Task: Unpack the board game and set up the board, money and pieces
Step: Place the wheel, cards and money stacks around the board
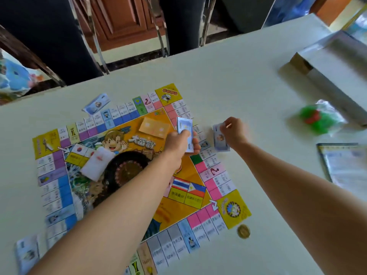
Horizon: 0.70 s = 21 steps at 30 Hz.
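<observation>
The game board [127,175] lies unfolded on the white table [248,86]. My left hand [178,141] grips a stack of pale blue money notes [185,128] above the board's right side. Just off the board's right edge, my right hand [234,132] pinches one blue note [219,139] low over the table. More blue notes lie beyond the board's far edge [97,104] and at its near left corner [26,253]. An orange card deck [154,127] and a white card deck [97,162] rest on the board. A clear bag of green and red pieces [319,118] lies at the right.
The open game box [333,62] sits at the far right, with a printed sheet [345,165] nearer me. A gold coin [243,231] lies by the board's near right corner. Chairs with metal legs [97,42] stand along the table's far edge.
</observation>
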{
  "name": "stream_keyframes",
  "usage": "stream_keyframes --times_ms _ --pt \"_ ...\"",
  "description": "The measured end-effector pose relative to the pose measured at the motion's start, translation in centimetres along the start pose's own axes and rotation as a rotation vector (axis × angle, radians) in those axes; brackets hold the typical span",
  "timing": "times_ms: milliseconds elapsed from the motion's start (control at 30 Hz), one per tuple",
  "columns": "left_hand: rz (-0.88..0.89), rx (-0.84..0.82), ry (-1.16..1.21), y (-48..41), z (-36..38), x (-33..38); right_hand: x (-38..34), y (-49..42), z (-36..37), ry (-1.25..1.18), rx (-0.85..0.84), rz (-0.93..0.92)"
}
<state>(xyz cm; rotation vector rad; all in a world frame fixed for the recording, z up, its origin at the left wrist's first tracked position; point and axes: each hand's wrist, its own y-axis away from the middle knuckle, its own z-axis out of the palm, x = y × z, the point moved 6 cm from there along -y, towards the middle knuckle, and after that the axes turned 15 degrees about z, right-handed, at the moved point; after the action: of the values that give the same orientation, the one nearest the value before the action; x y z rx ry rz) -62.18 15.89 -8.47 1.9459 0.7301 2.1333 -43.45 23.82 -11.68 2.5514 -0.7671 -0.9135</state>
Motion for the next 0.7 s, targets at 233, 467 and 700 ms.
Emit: stream_keyframes --times_ms 233,467,700 --pt "0.016 -0.014 -0.001 2.5 0.6 -0.7 -0.1 3.0 -0.3 -0.072 0.018 -0.121" --pt "0.006 -0.188 -0.161 8.1 -1.7 -1.5 -4.3 13.0 1.7 -0.078 -0.652 -0.406" --pt "0.155 -0.067 -0.637 13.4 -8.3 -4.6 -1.5 19.0 4.6 0.094 -0.534 -0.669"
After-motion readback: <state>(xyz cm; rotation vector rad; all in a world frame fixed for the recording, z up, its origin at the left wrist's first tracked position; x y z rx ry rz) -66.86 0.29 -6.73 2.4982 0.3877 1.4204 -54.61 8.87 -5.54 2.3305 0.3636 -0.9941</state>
